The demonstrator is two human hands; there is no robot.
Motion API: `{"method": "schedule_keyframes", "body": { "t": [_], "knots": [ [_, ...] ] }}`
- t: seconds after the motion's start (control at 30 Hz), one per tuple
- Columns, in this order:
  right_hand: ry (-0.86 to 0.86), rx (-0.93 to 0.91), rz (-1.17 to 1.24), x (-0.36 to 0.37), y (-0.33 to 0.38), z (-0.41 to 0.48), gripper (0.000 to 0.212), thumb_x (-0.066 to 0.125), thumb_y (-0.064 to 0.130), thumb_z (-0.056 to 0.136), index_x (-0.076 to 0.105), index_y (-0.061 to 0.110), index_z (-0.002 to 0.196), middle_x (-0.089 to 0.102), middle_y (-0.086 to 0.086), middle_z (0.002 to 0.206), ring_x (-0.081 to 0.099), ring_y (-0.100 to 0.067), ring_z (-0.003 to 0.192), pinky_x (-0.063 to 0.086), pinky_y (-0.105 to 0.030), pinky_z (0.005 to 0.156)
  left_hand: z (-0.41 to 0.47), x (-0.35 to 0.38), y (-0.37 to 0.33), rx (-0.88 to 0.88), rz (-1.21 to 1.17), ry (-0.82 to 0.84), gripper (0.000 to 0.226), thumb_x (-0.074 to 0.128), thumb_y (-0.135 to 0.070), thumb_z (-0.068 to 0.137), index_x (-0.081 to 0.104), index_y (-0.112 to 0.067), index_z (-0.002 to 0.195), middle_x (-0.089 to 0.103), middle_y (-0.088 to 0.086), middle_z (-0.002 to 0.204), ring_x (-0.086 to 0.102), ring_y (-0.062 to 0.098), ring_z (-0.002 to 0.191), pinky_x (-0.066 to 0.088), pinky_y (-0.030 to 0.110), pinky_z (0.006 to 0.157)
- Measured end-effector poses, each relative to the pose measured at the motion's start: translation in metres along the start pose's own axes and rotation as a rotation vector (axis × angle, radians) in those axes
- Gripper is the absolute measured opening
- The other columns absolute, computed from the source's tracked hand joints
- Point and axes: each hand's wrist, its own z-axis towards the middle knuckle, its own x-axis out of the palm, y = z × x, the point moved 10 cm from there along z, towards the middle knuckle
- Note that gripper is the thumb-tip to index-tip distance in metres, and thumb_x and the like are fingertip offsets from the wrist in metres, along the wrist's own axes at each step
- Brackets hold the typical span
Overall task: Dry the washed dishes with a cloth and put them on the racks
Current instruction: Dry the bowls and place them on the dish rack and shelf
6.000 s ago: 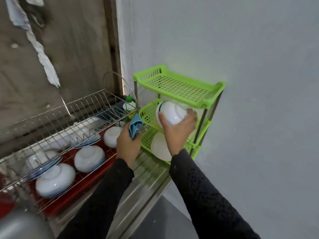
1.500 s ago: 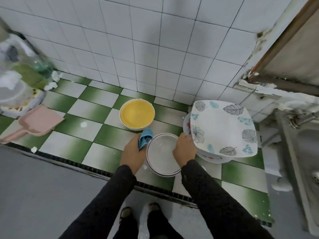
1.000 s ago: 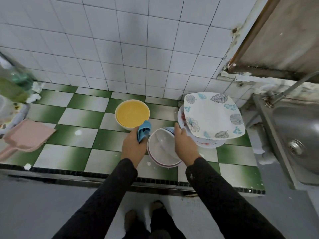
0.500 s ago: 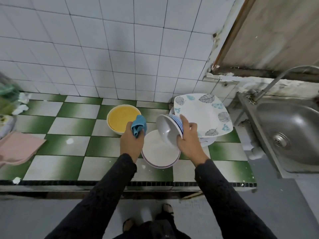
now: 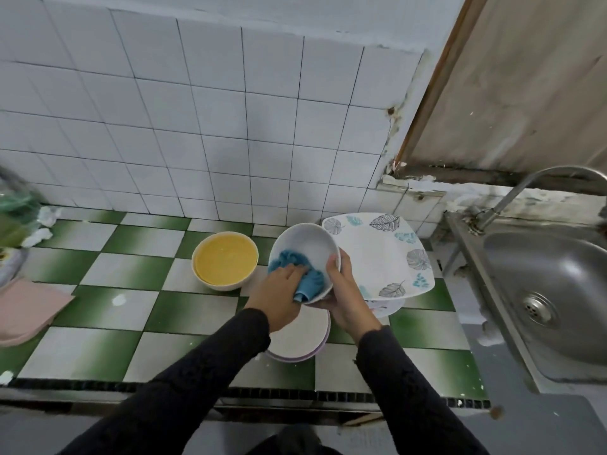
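My right hand (image 5: 345, 292) grips a white bowl (image 5: 305, 246) by its right rim and holds it tilted above the counter. Inside the bowl, my left hand (image 5: 277, 295) presses a blue cloth (image 5: 297, 269) against the bottom. Under my hands a stack of white bowls with a purple rim (image 5: 300, 336) stands on the green-and-white tiled counter (image 5: 108, 339). A yellow-lined bowl (image 5: 225, 259) sits to the left. A square leaf-patterned plate (image 5: 382, 252) lies on other dishes to the right.
A steel sink (image 5: 551, 290) with a tap (image 5: 525, 188) is at the right. A pink dustpan (image 5: 26, 307) lies at the left counter edge, with a green bag (image 5: 14, 208) and crumpled paper behind it. White wall tiles back the counter.
My right hand lifted the top bowl off the stack and turned it open side up. My left hand moved the blue cloth into the bowl. Six seconds ago I was at the green rack.
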Motion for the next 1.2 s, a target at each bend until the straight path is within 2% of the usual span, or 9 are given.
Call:
{"method": "schedule_keyframes", "body": {
  "t": [0.13, 0.27, 0.37, 0.53, 0.67, 0.77, 0.9, 1.03, 1.2],
  "knots": [
    [0.013, 0.051, 0.244, 0.002, -0.012, 0.006, 0.064, 0.053, 0.058, 0.088, 0.037, 0.034, 0.146, 0.054, -0.015, 0.139, 0.061, -0.037, 0.122, 0.058, -0.059, 0.087, 0.003, 0.005, -0.024, -0.030, -0.341, 0.137, 0.029, 0.042, -0.028, 0.104, 0.053, -0.028, 0.131, 0.064, -0.002, 0.124, 0.060, 0.015, 0.107, 0.047, 0.030, 0.101],
    [-0.064, 0.108, 0.397, -0.001, -0.015, 0.019, 0.095, 0.071, 0.077, 0.071, 0.045, 0.026, 0.147, 0.058, -0.021, 0.138, 0.062, -0.041, 0.121, 0.054, -0.061, 0.092, 0.006, 0.003, -0.033, -0.015, -0.653, 0.160, 0.025, 0.043, -0.034, 0.104, 0.046, -0.040, 0.129, 0.061, -0.008, 0.123, 0.058, 0.009, 0.112, 0.043, 0.028, 0.103],
    [-0.060, 0.147, 0.390, -0.003, -0.021, 0.027, 0.107, 0.079, 0.077, 0.062, 0.046, 0.019, 0.147, 0.060, -0.022, 0.137, 0.062, -0.042, 0.121, 0.050, -0.064, 0.099, 0.003, 0.007, -0.032, 0.021, -0.535, 0.224, 0.030, 0.040, -0.041, 0.104, 0.046, -0.036, 0.133, 0.061, -0.008, 0.126, 0.057, 0.007, 0.110, 0.043, 0.027, 0.101],
    [0.014, 0.205, 0.477, 0.004, -0.028, 0.022, 0.071, 0.057, 0.073, 0.084, 0.052, 0.026, 0.138, 0.068, -0.020, 0.126, 0.069, -0.040, 0.111, 0.053, -0.062, 0.095, 0.006, -0.009, -0.013, 0.114, 0.052, 0.286, 0.039, 0.040, -0.044, 0.102, 0.048, -0.030, 0.137, 0.058, -0.006, 0.135, 0.056, 0.013, 0.115, 0.045, 0.033, 0.105],
    [0.067, 0.126, 0.439, 0.015, -0.022, 0.017, 0.055, 0.047, 0.062, 0.095, 0.046, 0.034, 0.142, 0.064, -0.016, 0.133, 0.065, -0.040, 0.117, 0.050, -0.069, 0.093, 0.027, -0.018, 0.006, 0.099, 0.536, 0.247, 0.068, 0.040, -0.041, 0.101, 0.012, -0.015, 0.157, 0.012, 0.003, 0.165, 0.010, 0.018, 0.152, 0.007, 0.035, 0.124],
    [0.078, 0.065, 0.421, 0.017, -0.011, 0.015, 0.046, 0.044, 0.060, 0.097, 0.047, 0.040, 0.138, 0.061, -0.012, 0.136, 0.062, -0.038, 0.122, 0.050, -0.069, 0.093, 0.036, -0.015, 0.005, 0.062, 0.476, 0.226, 0.076, 0.039, -0.043, 0.101, -0.003, -0.014, 0.157, -0.004, 0.003, 0.166, -0.005, 0.018, 0.152, -0.004, 0.034, 0.123],
    [0.080, -0.013, 0.285, 0.015, 0.004, 0.015, 0.048, 0.047, 0.061, 0.093, 0.042, 0.049, 0.139, 0.056, -0.004, 0.141, 0.062, -0.031, 0.122, 0.054, -0.067, 0.089, 0.034, 0.002, -0.016, 0.094, 0.007, 0.270, 0.068, 0.034, -0.034, 0.105, -0.006, -0.018, 0.157, -0.010, 0.004, 0.165, -0.012, 0.020, 0.151, -0.010, 0.032, 0.119],
    [0.075, 0.015, 0.207, 0.010, 0.004, 0.019, 0.069, 0.046, 0.068, 0.089, 0.041, 0.031, 0.147, 0.063, -0.014, 0.134, 0.069, -0.034, 0.113, 0.058, -0.058, 0.088, 0.009, 0.008, -0.031, -0.010, -0.562, 0.344, 0.052, 0.037, -0.037, 0.106, 0.019, -0.033, 0.154, 0.033, -0.003, 0.157, 0.035, 0.016, 0.141, 0.025, 0.038, 0.120],
    [0.080, 0.078, 0.227, 0.010, -0.005, 0.021, 0.077, 0.049, 0.075, 0.087, 0.044, 0.026, 0.146, 0.061, -0.021, 0.135, 0.066, -0.041, 0.116, 0.055, -0.064, 0.089, 0.000, -0.016, -0.009, 0.075, -0.054, 0.354, 0.038, 0.037, -0.045, 0.103, 0.045, -0.033, 0.138, 0.061, -0.005, 0.130, 0.057, 0.013, 0.107, 0.047, 0.029, 0.097]
  ]
}}
